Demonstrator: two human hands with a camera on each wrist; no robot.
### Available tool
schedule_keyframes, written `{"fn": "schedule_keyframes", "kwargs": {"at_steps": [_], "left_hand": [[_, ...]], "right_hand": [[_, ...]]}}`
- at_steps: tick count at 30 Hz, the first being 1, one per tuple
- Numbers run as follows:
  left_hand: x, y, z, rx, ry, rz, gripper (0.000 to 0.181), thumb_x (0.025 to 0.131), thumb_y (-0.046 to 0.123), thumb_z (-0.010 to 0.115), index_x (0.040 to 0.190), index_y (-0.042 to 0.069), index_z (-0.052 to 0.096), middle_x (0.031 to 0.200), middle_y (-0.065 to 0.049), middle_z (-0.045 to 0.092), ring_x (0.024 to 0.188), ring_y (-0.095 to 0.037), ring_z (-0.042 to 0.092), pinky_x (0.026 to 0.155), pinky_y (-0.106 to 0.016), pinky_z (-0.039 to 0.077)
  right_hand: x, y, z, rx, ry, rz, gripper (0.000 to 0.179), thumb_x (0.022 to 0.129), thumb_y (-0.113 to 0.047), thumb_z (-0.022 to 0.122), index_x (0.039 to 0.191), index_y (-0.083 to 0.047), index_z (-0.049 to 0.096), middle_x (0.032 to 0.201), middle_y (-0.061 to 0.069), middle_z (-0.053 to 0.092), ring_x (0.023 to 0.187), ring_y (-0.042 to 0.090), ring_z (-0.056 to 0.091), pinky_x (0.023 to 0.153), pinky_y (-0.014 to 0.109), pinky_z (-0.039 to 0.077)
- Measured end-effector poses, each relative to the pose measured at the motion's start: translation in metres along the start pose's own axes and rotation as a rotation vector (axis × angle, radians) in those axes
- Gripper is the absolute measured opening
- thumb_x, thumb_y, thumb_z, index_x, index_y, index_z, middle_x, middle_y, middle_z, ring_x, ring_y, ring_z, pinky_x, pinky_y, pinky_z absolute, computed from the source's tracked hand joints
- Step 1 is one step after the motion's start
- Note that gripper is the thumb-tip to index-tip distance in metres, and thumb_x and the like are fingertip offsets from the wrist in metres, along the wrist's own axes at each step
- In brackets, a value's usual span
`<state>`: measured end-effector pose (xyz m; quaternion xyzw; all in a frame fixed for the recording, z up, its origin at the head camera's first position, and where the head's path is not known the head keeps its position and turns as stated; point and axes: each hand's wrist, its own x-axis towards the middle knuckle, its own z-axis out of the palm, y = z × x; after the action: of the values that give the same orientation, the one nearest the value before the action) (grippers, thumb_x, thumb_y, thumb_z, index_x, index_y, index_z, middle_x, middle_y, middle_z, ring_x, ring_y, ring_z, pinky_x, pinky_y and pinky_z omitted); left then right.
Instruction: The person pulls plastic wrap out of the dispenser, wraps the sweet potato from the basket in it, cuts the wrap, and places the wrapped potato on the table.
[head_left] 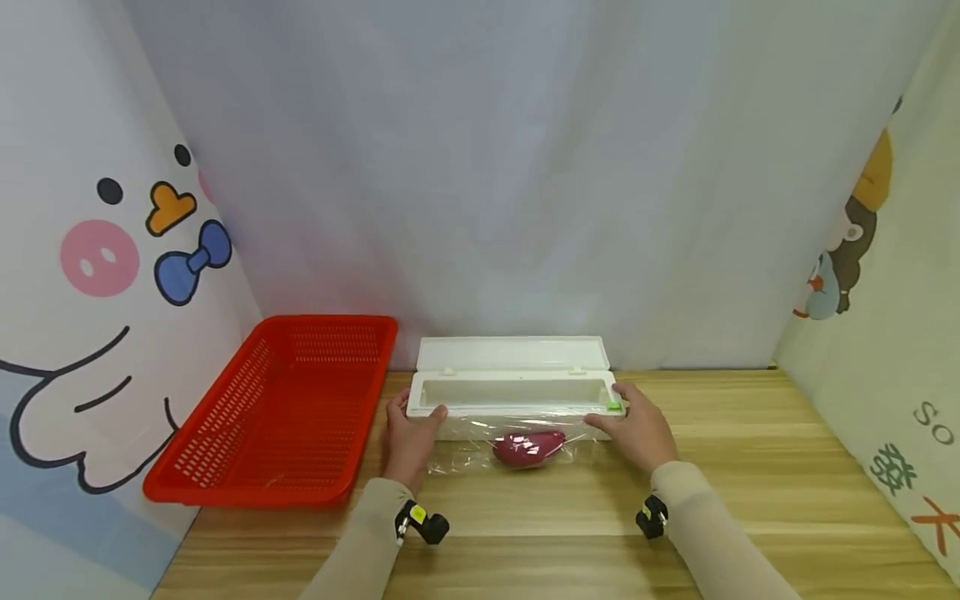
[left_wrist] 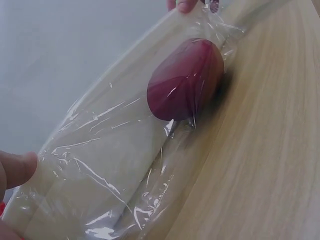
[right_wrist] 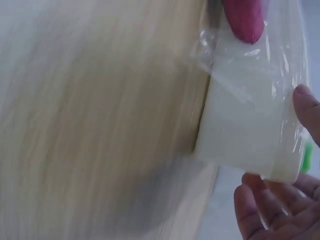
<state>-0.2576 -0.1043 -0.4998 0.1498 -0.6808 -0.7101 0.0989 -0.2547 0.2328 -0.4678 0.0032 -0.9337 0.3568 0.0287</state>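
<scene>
A long white cling film box (head_left: 517, 409) lies on the table with its lid (head_left: 513, 353) raised at the back. My left hand (head_left: 408, 437) grips the box's left end, thumb on the front rim. At the other end my right hand (head_left: 641, 429) holds it, thumb over the film at the front edge, fingers round the side. Clear cling film (left_wrist: 110, 145) hangs wrinkled down the front. Against it sits a smooth purple-red, tapered oval piece (head_left: 527, 448) resembling a sweet potato, covered by film. A green tab (head_left: 614, 406) shows beside my right thumb.
Left of the box stands a red plastic basket (head_left: 333, 493) with slotted walls, near my left forearm. A pale curtain (head_left: 517, 167) hangs behind the wooden table (head_left: 555, 550). Printed side panels close off the left and right.
</scene>
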Motion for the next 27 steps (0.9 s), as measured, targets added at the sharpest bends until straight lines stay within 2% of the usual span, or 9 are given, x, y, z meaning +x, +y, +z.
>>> {"fn": "schedule_keyframes", "kwargs": {"at_steps": [4,6,9,12,15,19,21,24,27], "left_hand": [[0.003,0.0,-0.001,-0.017,-0.016,0.01,0.075,0.095,0.005,0.071,0.154,0.005,0.026,0.153,-0.024,0.039,0.132,-0.039,0.047,0.115,-0.05,0.035],[0.004,0.001,-0.002,0.013,-0.014,0.018,0.075,0.095,0.007,0.073,0.154,0.005,0.027,0.152,-0.024,0.04,0.132,-0.039,0.048,0.114,-0.05,0.036],[0.004,0.002,-0.004,0.085,-0.017,0.033,0.075,0.094,0.011,0.074,0.154,0.004,0.03,0.151,-0.024,0.043,0.132,-0.039,0.049,0.113,-0.05,0.038],[0.001,0.005,-0.005,0.161,-0.023,0.065,0.073,0.095,0.012,0.074,0.153,0.0,0.032,0.149,-0.026,0.046,0.132,-0.039,0.05,0.114,-0.05,0.038],[-0.003,0.011,-0.005,0.253,0.0,0.13,0.069,0.095,0.015,0.073,0.152,-0.002,0.037,0.147,-0.027,0.047,0.132,-0.041,0.049,0.113,-0.053,0.037],[-0.018,0.023,0.006,0.474,0.053,0.251,0.064,0.094,0.024,0.074,0.149,0.009,0.046,0.147,-0.019,0.047,0.133,-0.038,0.047,0.105,-0.055,0.043],[-0.029,0.032,0.016,0.566,0.047,0.324,0.06,0.093,0.027,0.073,0.146,0.015,0.049,0.147,-0.014,0.046,0.135,-0.034,0.045,0.105,-0.054,0.043],[-0.04,0.046,0.035,0.574,-0.032,0.462,0.05,0.093,0.018,0.069,0.139,0.013,0.052,0.144,-0.01,0.048,0.137,-0.032,0.041,0.11,-0.051,0.04],[-0.049,0.06,0.054,0.587,-0.162,0.552,0.039,0.094,0.011,0.066,0.132,0.01,0.059,0.137,-0.008,0.055,0.136,-0.03,0.042,0.113,-0.048,0.037]], "right_hand": [[0.0,0.006,-0.004,-0.056,0.033,-0.061,0.073,0.091,-0.04,0.079,0.147,-0.004,0.052,0.129,0.026,0.067,0.109,0.039,0.068,0.093,0.056,0.052],[0.001,0.007,-0.006,-0.111,0.044,-0.126,0.069,0.091,-0.039,0.079,0.144,0.0,0.055,0.13,0.027,0.066,0.115,0.043,0.065,0.098,0.058,0.05],[0.003,0.007,-0.009,-0.201,0.057,-0.229,0.066,0.091,-0.034,0.08,0.137,0.007,0.059,0.144,0.029,0.056,0.132,0.048,0.053,0.109,0.06,0.042],[0.003,0.005,-0.011,-0.278,0.053,-0.294,0.063,0.091,-0.03,0.08,0.134,0.011,0.061,0.149,0.028,0.051,0.137,0.049,0.047,0.112,0.059,0.038],[0.002,0.003,-0.012,-0.321,0.048,-0.332,0.059,0.091,-0.028,0.08,0.132,0.01,0.062,0.146,0.028,0.054,0.133,0.048,0.052,0.11,0.058,0.042],[0.0,0.002,-0.013,-0.327,0.052,-0.34,0.062,0.091,-0.027,0.081,0.136,0.009,0.059,0.138,0.03,0.06,0.123,0.048,0.06,0.103,0.058,0.048],[0.0,0.002,-0.014,-0.317,0.049,-0.324,0.064,0.091,-0.026,0.081,0.139,0.007,0.056,0.132,0.03,0.063,0.116,0.048,0.064,0.098,0.058,0.051],[0.0,0.002,-0.014,-0.319,0.041,-0.325,0.062,0.09,-0.026,0.081,0.138,0.004,0.057,0.132,0.029,0.064,0.111,0.047,0.067,0.094,0.057,0.053],[0.003,0.002,-0.014,-0.345,0.041,-0.358,0.054,0.09,-0.025,0.081,0.132,0.004,0.062,0.136,0.028,0.062,0.112,0.046,0.067,0.095,0.056,0.054]]}}
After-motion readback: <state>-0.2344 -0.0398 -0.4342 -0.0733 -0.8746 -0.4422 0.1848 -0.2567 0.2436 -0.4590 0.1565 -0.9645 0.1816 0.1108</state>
